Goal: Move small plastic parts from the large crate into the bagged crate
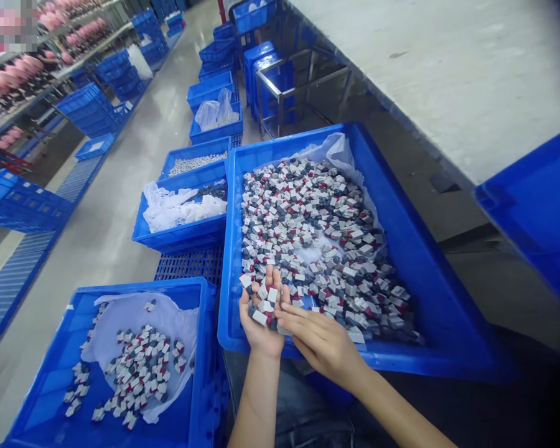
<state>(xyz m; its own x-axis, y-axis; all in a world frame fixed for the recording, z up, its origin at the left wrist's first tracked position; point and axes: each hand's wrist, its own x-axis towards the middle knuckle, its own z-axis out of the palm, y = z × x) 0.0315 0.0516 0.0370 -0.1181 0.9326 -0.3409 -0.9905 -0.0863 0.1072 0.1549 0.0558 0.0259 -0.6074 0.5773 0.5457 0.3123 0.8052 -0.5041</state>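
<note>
Hands and small loose blocks at a blue bin. The left hand [264, 333] is held palm up, its fingers loosely spread and slightly curled, and a small heap of white, dark grey and red blocks [265, 305] is carried in the palm. The right hand [329, 342] is brought in from the right, its fingers extended against the edge of the left palm; whether a block is pinched beneath its fingertips cannot be told. Both hands are held over the near side of a large blue bin [410, 249]. Directly beyond them, a broad layer of similar blocks is contained in the bin, along with a translucent liner [340, 152]. To the left of the hands, a smaller number of such blocks is held in a second crate [203, 348], most of them on a plastic sheet [116, 311]. Farther ahead and to the left, white bags [168, 208] and dark pieces [217, 188] are contained in a third crate [182, 236]. Beyond the bin, to the right of the hands, a pale tabletop [448, 81] is seen. Far to the left, past a grey floor [102, 199], rows of pink objects [18, 78] are ranged; their kind cannot be made out.
</note>
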